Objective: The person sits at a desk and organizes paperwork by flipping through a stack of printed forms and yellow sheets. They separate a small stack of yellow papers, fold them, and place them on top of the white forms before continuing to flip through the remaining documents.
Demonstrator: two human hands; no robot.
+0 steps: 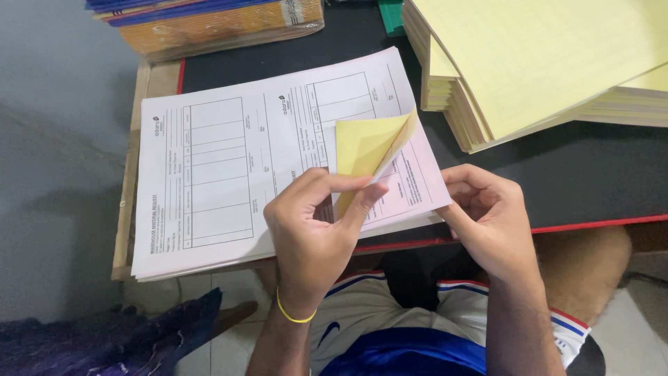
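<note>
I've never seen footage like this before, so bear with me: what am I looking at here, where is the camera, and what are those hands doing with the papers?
There is no machine here, only a person's two bare hands. The single picture comes from a camera worn on that person's head, looking down over their lap at a dark desk top with a red edge.

On it lies a stack of white printed forms with ruled boxes. The left hand, with a thin yellow band on its wrist, pinches the curled-up corner of a yellow sheet, peeling it up off a pale pink sheet beneath. The right hand grips the near edge of the stack.

Further back sit tall piles of plain yellow paper and a wrapped bundle of orange-edged booklets.
</note>
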